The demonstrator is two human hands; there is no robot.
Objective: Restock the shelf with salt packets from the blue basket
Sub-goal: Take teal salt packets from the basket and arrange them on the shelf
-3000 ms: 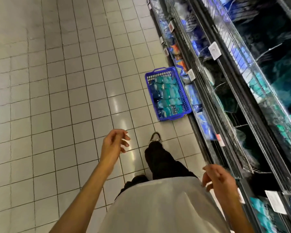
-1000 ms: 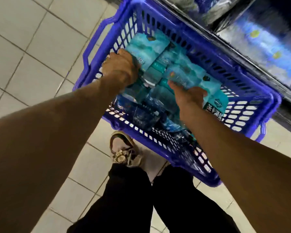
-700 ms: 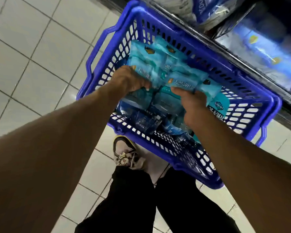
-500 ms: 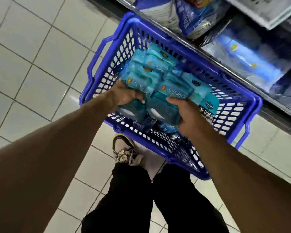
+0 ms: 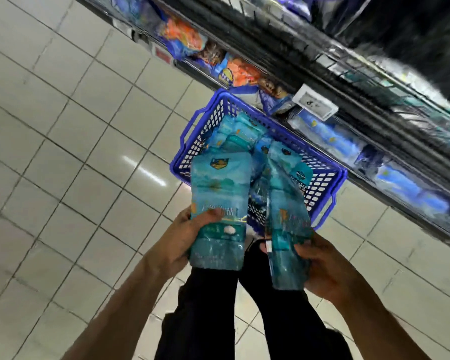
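A white price tag (image 5: 315, 104) on the shelf rail (image 5: 270, 48), at one o'clock, shows an "8"; packet print is too blurred to read.

Both hands have lifted out of the blue basket (image 5: 320, 175). The left hand (image 5: 182, 245) now grips one teal salt packet (image 5: 220, 203), the right hand (image 5: 322, 268) another salt packet (image 5: 287, 224), held side by side above it.

Both forearms are bare to the frame's edge, with no sleeve, watch or ring showing on the left hand (image 5: 177, 245) or the right hand (image 5: 325, 268). The legs wear black trousers (image 5: 208, 315), seemingly loose-cut, though blur hides the fabric's detail.
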